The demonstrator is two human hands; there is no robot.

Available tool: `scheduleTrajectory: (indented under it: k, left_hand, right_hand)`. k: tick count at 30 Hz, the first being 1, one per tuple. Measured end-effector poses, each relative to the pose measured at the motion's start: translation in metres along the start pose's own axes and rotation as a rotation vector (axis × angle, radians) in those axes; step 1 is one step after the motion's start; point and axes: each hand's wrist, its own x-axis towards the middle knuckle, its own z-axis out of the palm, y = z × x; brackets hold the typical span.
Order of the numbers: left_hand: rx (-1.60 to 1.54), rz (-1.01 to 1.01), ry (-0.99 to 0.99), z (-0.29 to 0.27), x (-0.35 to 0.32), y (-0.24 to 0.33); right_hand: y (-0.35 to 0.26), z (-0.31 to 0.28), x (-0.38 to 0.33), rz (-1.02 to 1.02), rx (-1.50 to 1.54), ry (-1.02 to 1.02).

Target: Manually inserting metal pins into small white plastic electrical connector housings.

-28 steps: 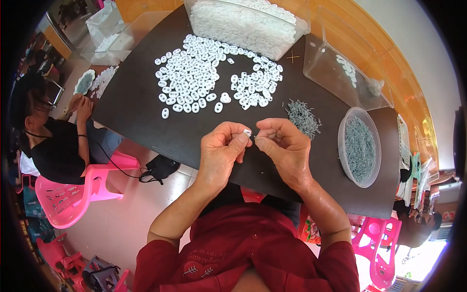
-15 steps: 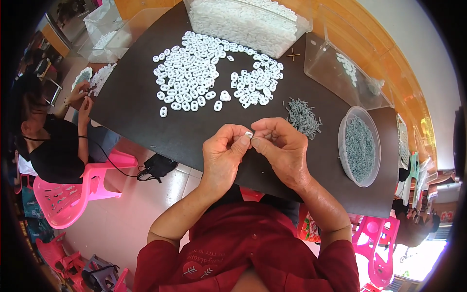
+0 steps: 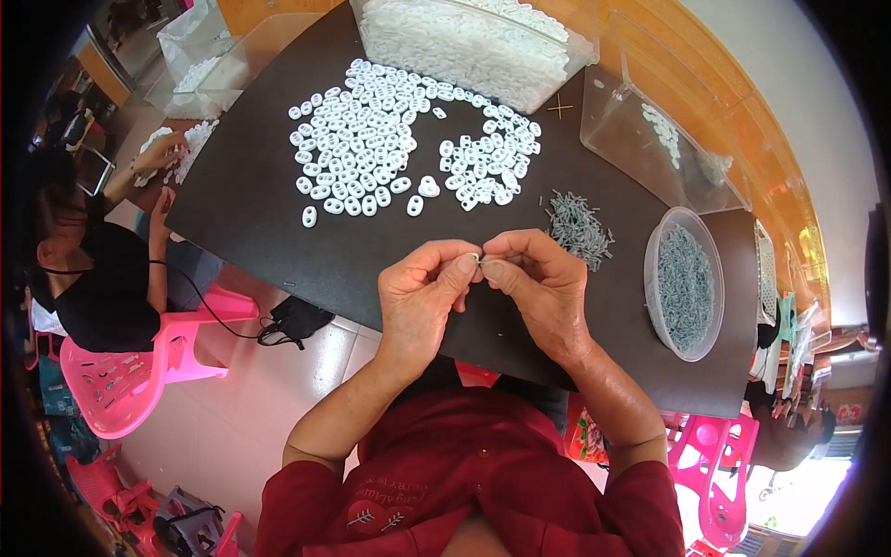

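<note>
Over the near part of the table my left hand [image 3: 419, 295] pinches a small white plastic piece [image 3: 478, 257] between thumb and forefinger, and only a sliver of it shows. Against it, fingertip to fingertip, my right hand [image 3: 546, 290] is closed in a pinch; what it grips is hidden. Beyond my hands lie many white oval two-holed pieces [image 3: 357, 148] in one spread, with a smaller group [image 3: 487, 165] to its right. Just past my right hand sits a heap of thin grey pins [image 3: 579, 227].
A clear bin [image 3: 464, 84] full of white pieces stands at the far edge. On the right are a round clear tub [image 3: 655, 311] of grey pins and a clear tray [image 3: 617, 139]. At left a co-worker [image 3: 107, 269] sits on a pink chair [image 3: 111, 385], handling white pieces.
My hands stay together, and less of the white piece shows between my fingertips. My left hand has shifted slightly. The co-worker's far hand has moved over the small pieces.
</note>
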Motion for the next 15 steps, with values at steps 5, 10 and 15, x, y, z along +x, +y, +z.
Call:
scheduleTrajectory:
  k: [5,10,15]
  left_hand:
    - [-0.058,-0.013,0.003,-0.001,0.000,0.000]
    - [-0.030,-0.012,0.024,0.001,-0.002,0.001]
    - [-0.039,0.027,0.075,-0.004,-0.007,0.007]
  right_hand:
    - [0.000,-0.002,0.000,0.004,-0.006,-0.011]
    - [0.003,-0.003,0.004,-0.072,-0.173,-0.077]
    - [-0.004,0.002,0.012,-0.157,-0.380,-0.066]
